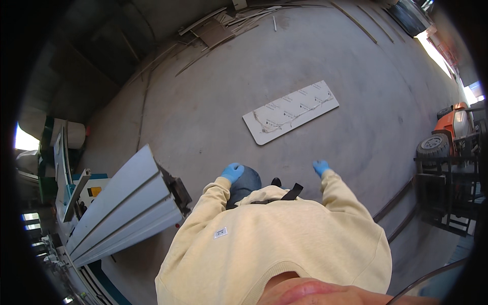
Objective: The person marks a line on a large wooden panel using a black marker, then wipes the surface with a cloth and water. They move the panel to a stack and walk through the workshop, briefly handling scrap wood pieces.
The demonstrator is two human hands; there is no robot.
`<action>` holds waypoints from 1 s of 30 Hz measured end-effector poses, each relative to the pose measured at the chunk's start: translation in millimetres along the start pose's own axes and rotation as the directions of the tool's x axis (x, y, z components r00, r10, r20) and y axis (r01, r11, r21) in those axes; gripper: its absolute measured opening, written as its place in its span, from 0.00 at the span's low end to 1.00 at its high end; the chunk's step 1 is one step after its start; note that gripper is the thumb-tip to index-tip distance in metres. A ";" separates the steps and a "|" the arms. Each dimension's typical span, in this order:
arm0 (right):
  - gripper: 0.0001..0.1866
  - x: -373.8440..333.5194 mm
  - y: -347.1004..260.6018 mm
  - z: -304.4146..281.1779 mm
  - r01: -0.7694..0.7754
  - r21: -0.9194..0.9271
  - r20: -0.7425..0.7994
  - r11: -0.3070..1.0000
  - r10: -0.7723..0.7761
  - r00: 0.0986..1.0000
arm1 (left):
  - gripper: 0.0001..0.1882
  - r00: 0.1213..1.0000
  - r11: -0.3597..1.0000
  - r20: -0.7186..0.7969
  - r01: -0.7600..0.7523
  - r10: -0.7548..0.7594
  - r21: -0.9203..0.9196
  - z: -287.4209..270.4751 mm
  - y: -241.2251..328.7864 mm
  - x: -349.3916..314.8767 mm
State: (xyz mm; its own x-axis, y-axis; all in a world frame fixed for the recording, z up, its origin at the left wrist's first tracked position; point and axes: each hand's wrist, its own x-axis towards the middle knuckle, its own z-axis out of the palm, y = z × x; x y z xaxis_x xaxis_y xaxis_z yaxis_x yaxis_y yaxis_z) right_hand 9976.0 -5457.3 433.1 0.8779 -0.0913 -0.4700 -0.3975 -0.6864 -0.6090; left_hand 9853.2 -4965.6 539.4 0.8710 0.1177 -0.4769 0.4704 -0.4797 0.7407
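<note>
A: Starting at the left, what is sitting near the person?

B: A long grey ribbed metal machine table [124, 208] is jutting out well to the left of the white rounded panel [291, 112] lying flat on the grey concrete floor [213, 101]. Its dark end bracket is pointing toward the person's leg.

A: And the hands?

B: The left hand in a blue glove [233, 172] is hanging below and left of the white panel, loosely curled, gripping nothing that I can see. The right hand in a blue glove [321, 167] is hanging below the panel's right end, fingers half closed, also empty as far as I can tell. Both are well apart from the panel.

A: What could be going wrong here?

B: I am judging that the panel is lying flush on the concrete, so gloved fingers may be slipping or getting pinched while prying up an edge. Its length may be making it flex or swing. Backing up, the person may be catching a hip on the machine table's corner.

A: Further right?

B: An orange forklift [452, 137] is standing far right of the panel, and thin wooden offcut strips [239, 20] are lying beyond it: tripping hazards, I think.
</note>
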 end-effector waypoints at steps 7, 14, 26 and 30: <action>0.17 190.7 -335.5 51.3 0.225 0.190 0.006 0.956 -0.230 0.973 | 0.13 0.665 0.529 0.129 0.684 -0.736 -0.503 -119.1 -87.6 129.3; 0.27 253.7 -378.3 119.8 -0.044 -0.233 0.418 0.972 0.141 0.898 | 0.11 0.642 0.510 0.072 0.667 -0.763 -0.543 -300.8 -62.9 303.7; 0.18 474.0 -526.8 127.6 -0.590 -0.011 0.302 0.807 0.565 0.768 | 0.11 0.792 0.515 0.125 0.499 -0.598 -0.697 -486.4 49.9 645.1; 0.23 632.7 -601.2 160.1 -0.417 -0.173 0.455 0.892 0.448 0.770 | 0.12 0.711 0.450 0.107 0.545 -0.695 -0.708 -531.6 85.2 738.4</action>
State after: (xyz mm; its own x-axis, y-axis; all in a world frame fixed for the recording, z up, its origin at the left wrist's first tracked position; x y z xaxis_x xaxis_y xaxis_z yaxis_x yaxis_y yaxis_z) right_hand 10727.7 -4986.9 399.5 0.3763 -0.0491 -0.9252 -0.6744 -0.6992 -0.2372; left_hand 10611.8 -4457.3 501.9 0.2779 0.3242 -0.9043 0.7865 0.4637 0.4080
